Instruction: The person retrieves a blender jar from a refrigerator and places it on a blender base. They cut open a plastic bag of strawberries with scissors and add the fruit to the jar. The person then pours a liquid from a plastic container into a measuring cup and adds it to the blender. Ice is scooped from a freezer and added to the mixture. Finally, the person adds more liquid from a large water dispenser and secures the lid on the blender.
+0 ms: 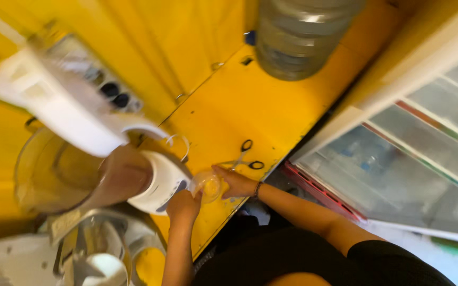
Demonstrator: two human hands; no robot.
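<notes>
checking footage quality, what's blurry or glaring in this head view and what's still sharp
Head view: the white appliance at upper left is smeared by motion blur; the big water bottle at top is soft, with a bright glare spot; the scissors and both hands, left hand and right hand, read fairly sharp; strong yellow cast throughout.

Both hands, left hand and right hand, hold a clear cup (scissors nearby).

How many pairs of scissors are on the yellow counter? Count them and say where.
1. The scissors lie on the yellow counter, just beyond the right hand and the small clear cup. Others may be hidden behind the blender.
</notes>
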